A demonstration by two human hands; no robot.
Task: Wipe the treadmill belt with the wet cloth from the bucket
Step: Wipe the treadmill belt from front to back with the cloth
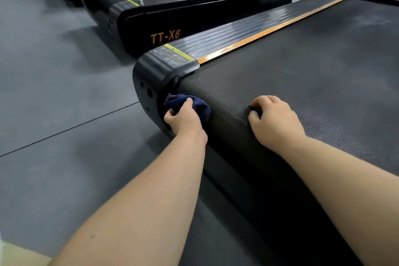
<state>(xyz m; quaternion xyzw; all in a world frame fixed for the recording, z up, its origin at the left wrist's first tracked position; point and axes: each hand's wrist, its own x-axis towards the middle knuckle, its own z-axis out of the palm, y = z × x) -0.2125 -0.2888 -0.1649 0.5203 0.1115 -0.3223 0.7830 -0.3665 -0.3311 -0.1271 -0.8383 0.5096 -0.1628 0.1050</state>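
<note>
The left hand (183,119) grips the dark blue cloth (200,107) at centre-left of the frame, against the rounded end of the treadmill belt (302,75); further right, apart from the cloth, the right hand (274,121) rests on the belt, fingers curled, empty.

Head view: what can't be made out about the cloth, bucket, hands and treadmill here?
The bucket: outside the frame in the head view.
The dark blue cloth: partly covered by the left hand gripping it; wetness unreadable.
The right hand: curled fingers on the treadmill belt hide whether it holds anything.
The warning label: print too small.
</note>
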